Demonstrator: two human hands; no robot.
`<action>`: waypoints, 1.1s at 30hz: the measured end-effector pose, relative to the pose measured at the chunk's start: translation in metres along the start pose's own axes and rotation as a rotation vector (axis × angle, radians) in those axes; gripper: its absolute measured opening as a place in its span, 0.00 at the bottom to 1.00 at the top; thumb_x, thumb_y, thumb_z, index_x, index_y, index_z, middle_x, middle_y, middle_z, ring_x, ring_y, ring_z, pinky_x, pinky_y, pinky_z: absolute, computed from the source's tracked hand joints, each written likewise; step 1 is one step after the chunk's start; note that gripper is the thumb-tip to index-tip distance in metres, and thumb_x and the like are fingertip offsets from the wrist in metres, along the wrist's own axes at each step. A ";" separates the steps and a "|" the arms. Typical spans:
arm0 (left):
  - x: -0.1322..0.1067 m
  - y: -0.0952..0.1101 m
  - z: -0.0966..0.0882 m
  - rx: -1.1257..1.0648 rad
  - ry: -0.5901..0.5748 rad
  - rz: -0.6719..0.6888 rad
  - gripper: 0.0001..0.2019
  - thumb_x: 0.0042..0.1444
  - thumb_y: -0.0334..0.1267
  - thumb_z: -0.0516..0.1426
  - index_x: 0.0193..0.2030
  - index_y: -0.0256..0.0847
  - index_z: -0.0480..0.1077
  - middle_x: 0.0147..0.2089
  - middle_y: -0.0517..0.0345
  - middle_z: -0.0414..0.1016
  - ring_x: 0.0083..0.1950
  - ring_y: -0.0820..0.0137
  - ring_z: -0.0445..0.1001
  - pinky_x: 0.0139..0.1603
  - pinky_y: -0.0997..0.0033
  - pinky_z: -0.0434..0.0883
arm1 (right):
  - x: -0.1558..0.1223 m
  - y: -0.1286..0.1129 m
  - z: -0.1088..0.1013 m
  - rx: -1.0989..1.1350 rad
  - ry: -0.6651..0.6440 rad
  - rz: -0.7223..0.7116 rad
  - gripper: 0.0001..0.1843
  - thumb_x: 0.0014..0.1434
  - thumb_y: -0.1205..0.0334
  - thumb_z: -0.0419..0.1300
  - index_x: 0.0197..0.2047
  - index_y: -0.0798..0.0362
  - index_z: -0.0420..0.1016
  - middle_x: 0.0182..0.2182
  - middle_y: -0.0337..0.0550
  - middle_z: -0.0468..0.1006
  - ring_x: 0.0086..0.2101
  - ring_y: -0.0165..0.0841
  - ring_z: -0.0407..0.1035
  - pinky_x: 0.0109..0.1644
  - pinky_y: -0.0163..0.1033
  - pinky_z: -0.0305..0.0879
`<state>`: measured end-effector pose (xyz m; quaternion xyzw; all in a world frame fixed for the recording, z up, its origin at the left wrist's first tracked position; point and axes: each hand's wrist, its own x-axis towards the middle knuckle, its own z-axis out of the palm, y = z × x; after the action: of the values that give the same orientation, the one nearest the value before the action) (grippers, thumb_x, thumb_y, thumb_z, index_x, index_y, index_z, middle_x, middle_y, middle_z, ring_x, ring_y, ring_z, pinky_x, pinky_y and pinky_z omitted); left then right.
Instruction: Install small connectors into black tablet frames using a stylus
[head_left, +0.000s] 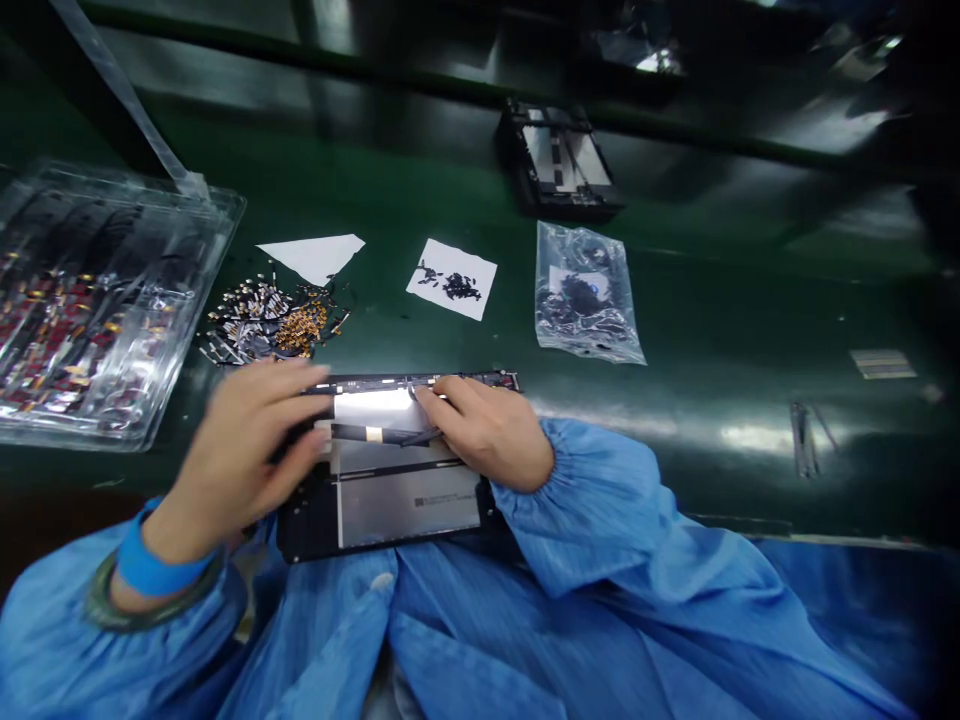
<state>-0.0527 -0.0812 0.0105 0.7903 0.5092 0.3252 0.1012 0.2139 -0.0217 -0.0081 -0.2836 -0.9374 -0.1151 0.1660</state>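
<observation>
An opened tablet (409,510) with its silver inner plates showing lies in front of me, its lower edge against my blue smock. A dark flat cable with a pale patch crosses its middle. My left hand (251,440), slightly blurred, hovers over the tablet's left side with fingers stretched and apart, holding nothing. Bent over the tablet's far edge, my right hand (487,425) has its thumb and fingertips close together on the strip of small parts there. Whatever lies between those fingertips is hidden. Beyond my left hand is a pile of small cable parts (259,315) with white and gold ends.
A clear plastic tray (161,375) of parts stands at left. White papers (319,258) lie behind, one paper (480,270) bearing small black pieces. Further right are a clear bag (592,335), a stack of dark device frames (566,205), thin strips (802,445) and a pale card (883,364).
</observation>
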 end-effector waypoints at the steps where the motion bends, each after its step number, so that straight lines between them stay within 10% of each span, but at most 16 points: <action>1: 0.012 0.004 0.009 0.001 -0.108 0.155 0.13 0.60 0.37 0.58 0.52 0.46 0.70 0.58 0.52 0.74 0.60 0.61 0.71 0.64 0.51 0.66 | 0.000 0.000 0.000 -0.004 0.004 0.002 0.15 0.67 0.70 0.48 0.46 0.58 0.77 0.34 0.45 0.78 0.29 0.30 0.67 0.28 0.38 0.55; 7: 0.047 0.005 0.044 0.137 -0.385 0.308 0.16 0.66 0.39 0.49 0.56 0.39 0.69 0.57 0.48 0.75 0.61 0.62 0.70 0.67 0.50 0.61 | 0.003 -0.003 -0.001 0.025 -0.031 0.023 0.15 0.68 0.70 0.48 0.46 0.59 0.76 0.34 0.45 0.78 0.30 0.30 0.67 0.28 0.39 0.54; 21: 0.043 0.002 0.045 0.126 -0.380 0.294 0.16 0.66 0.39 0.51 0.57 0.46 0.71 0.59 0.52 0.74 0.61 0.61 0.71 0.67 0.48 0.61 | -0.023 0.004 -0.022 0.083 -0.102 0.075 0.16 0.68 0.71 0.48 0.50 0.57 0.75 0.36 0.46 0.78 0.31 0.30 0.69 0.30 0.36 0.57; 33: 0.041 0.002 0.048 0.164 -0.342 0.349 0.16 0.64 0.33 0.51 0.57 0.44 0.71 0.59 0.52 0.74 0.61 0.60 0.70 0.65 0.48 0.62 | -0.024 0.001 -0.008 -0.073 0.112 0.128 0.12 0.65 0.72 0.54 0.44 0.52 0.79 0.31 0.40 0.79 0.29 0.27 0.65 0.29 0.35 0.52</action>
<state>-0.0110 -0.0382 -0.0087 0.9154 0.3650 0.1570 0.0639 0.2349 -0.0355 -0.0094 -0.3417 -0.9019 -0.1541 0.2146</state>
